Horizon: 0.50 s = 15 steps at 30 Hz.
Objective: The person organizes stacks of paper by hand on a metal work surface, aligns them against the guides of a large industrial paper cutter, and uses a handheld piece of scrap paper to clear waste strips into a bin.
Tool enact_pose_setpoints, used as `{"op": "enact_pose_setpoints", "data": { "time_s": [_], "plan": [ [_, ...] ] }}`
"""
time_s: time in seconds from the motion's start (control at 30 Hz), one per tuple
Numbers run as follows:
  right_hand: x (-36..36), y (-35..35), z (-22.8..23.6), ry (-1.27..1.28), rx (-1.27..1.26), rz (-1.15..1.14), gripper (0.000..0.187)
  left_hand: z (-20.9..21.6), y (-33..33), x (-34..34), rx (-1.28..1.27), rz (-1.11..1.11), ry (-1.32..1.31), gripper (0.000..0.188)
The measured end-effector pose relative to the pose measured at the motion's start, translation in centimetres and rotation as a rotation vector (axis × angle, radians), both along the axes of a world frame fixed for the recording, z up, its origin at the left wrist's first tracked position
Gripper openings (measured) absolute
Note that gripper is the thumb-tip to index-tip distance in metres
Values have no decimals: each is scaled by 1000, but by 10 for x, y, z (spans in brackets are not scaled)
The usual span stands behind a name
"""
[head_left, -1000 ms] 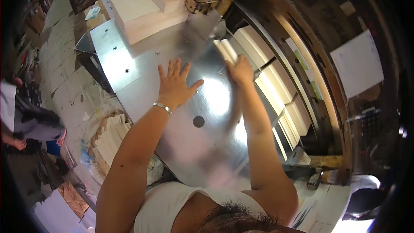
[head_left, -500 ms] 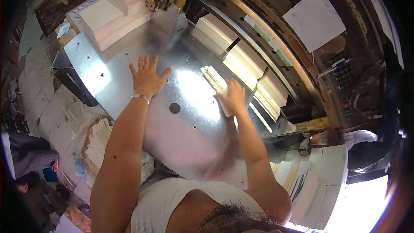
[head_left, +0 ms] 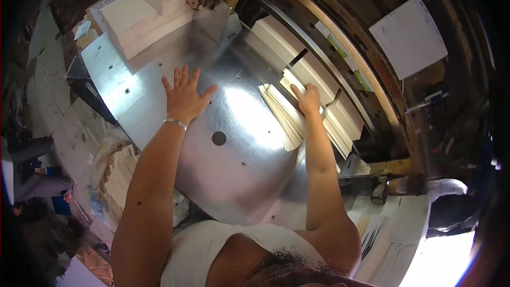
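Note:
My left hand [head_left: 185, 96] lies flat with spread fingers on the shiny metal table [head_left: 210, 167]; a band circles its wrist. My right hand [head_left: 309, 100] reaches over a row of cream paper strips [head_left: 338, 133] at the right of the table. Its thumb and forefinger stand apart over the strips, and the other fingers are partly hidden. Left of the right forearm, a loose bundle of cream paper strips [head_left: 281, 117] lies slightly fanned on the metal. Behind the row stand pale paper blocks [head_left: 314, 77], against a long metal bar.
A tall stack of pale sheets [head_left: 143, 34] stands at the far left of the table. More paper stacks [head_left: 390, 234] are at the lower right. A white sheet [head_left: 409, 36] is fixed on the dark machine panel, above a pen [head_left: 427, 102]. Another person's leg [head_left: 40, 186] shows at left.
My right hand has moved off the loose bundle, up and right to the strips in the row. That bundle now lies fanned. My left hand keeps its place; the view has shifted slightly.

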State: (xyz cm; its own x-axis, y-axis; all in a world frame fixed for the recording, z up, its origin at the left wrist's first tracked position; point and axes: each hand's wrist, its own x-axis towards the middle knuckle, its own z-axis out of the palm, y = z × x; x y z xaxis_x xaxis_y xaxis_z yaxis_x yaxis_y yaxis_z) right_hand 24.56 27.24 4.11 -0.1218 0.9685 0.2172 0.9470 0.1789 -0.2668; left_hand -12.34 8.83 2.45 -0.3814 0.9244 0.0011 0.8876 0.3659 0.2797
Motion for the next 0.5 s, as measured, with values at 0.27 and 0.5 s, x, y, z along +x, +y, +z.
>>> {"op": "enact_pose_setpoints", "data": {
  "time_s": [0.27, 0.5],
  "plan": [
    [-51, -163, -1, -125, -96, 144, 127, -2, 10, -1, -53, 4, 26, 85],
    [-18, -277, 11, -95, -157, 104, 123, -6, 13, -5, -50, 12, 45, 82]
  ]
}}
